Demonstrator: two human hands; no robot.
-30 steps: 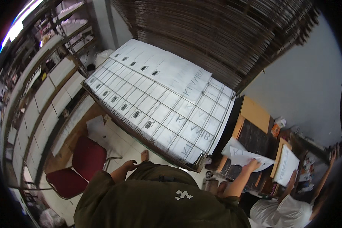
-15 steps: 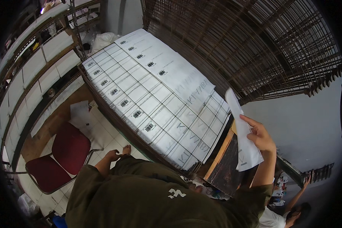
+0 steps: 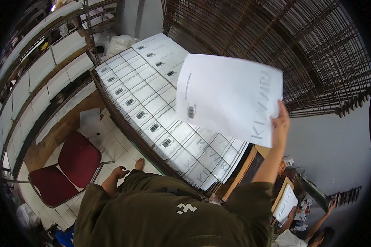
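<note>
My right hand [image 3: 281, 123] is shut on one edge of a white paper sheet [image 3: 226, 96], printed with a small barcode and large grey letters. The sheet is held up, tilted and slightly curved, over the right part of a low wire-grid rack [image 3: 148, 108]. More white printed sheets show under the rack's wires. Another white sheet [image 3: 163, 46] lies on top of the wires at the far side, partly hidden by the raised one. My left hand [image 3: 120, 172] hangs by my left side above the floor, holding nothing, its fingers loosely curled and a little apart.
Raised wire racks [image 3: 255, 33] lean over the far side. A red chair [image 3: 80, 154] stands at left, near shelves [image 3: 49, 61] full of white sheets. A dark wooden surface with an orange edge [image 3: 239, 175] lies at right. Another person [image 3: 292, 238] works at lower right.
My right hand has swung the sheet up and leftward, turning it from nearly edge-on to flat over the rack. The other person's white sheet and board now show at lower right.
</note>
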